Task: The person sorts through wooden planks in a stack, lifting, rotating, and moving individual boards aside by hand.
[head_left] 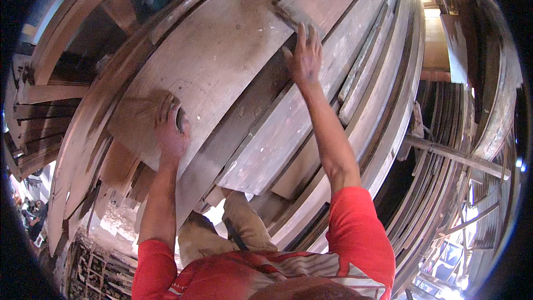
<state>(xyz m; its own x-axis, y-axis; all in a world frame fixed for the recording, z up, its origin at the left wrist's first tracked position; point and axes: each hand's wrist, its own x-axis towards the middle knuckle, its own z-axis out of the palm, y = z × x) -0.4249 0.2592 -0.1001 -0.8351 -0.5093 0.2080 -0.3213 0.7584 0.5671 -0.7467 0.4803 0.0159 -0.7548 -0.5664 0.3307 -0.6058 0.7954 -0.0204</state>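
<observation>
A wide wooden board [222, 61] is seen leaning among a stack of planks [366, 78], and both hands are applied to it; the left hand [171, 128] is closed over the board's lower left edge, fingers curled round the rim in a firm grasp; the right hand [304, 55] is laid open and flat, fingers spread, against the upper part where the board meets a narrower plank [327, 5], pressing rather than gripping. The board is judged to be still in the stack, overlapped by neighbouring timbers, and not yet drawn free; a hold has been secured, and the lifting or sliding clear is judged to remain. Whether the board is loose cannot be told. Further planks are stood on edge to the right beside a timber frame [444, 153]; the person's trousers [233, 228] are visible below.
</observation>
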